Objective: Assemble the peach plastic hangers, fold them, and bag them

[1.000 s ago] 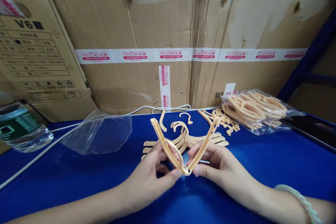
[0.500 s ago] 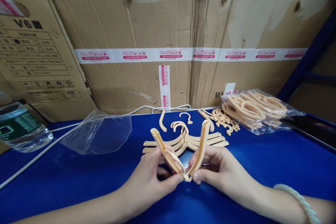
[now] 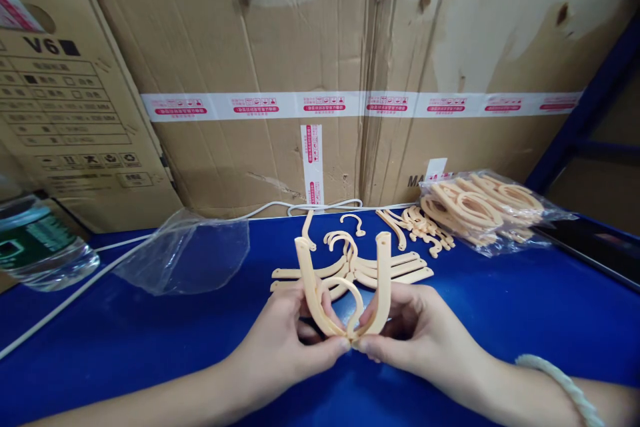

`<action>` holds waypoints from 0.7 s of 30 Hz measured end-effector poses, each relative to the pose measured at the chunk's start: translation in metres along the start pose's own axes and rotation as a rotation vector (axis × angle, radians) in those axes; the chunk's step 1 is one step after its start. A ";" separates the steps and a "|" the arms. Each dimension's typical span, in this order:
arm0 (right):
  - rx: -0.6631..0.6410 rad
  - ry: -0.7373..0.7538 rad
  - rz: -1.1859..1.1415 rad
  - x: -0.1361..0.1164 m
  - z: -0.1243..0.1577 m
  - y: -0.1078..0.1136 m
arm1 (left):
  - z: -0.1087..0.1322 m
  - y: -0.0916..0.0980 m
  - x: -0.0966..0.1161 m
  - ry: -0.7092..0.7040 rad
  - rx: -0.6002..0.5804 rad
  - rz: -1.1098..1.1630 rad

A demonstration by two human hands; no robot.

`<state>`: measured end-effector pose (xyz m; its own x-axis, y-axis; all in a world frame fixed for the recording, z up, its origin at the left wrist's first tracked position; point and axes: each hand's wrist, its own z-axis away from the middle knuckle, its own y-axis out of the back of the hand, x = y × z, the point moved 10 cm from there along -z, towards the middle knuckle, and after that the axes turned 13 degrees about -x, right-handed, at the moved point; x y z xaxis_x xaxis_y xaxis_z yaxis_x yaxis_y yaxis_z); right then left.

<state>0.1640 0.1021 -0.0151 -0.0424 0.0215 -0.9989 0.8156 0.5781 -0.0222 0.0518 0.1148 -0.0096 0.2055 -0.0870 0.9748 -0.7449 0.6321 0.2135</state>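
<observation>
Between my hands is a beige plastic folding hanger [image 3: 384, 280], its two arms pointing up in a U and its curved hook lying between them. My left hand [image 3: 295, 327] is closed around the left arm, thumb at the central joint. My right hand [image 3: 407, 323] grips the right arm the same way, its thumb also at the joint. Just behind lie several spread hangers [image 3: 395, 270] stacked together, partly hidden by my hands. Beyond them are a loose hook [image 3: 358, 221] and a loose hanger arm [image 3: 310, 230].
Right of centre lies a pile of hooks and arms [image 3: 420, 227] beside a clear bag of hanger parts [image 3: 485, 207]. A dark flat device [image 3: 595, 250] is at far right. On the left are an empty plastic bag [image 3: 190, 257], a white cable [image 3: 75, 297] and a water bottle [image 3: 40, 240]. Cardboard [image 3: 280, 33] stands behind.
The hanger has tilted between my hands, so its arms now stand more upright and its hook shows as a full curve. Both hands keep their hold at the joint.
</observation>
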 end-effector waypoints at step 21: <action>-0.288 0.232 1.027 -0.109 0.016 0.025 | -0.004 0.017 -0.002 -0.089 0.084 0.171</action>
<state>0.1987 0.1013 0.0927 0.4488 0.7389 -0.5027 0.3602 0.3652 0.8584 0.0414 0.1290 -0.0087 0.0172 -0.0543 0.9984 -0.8150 0.5776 0.0454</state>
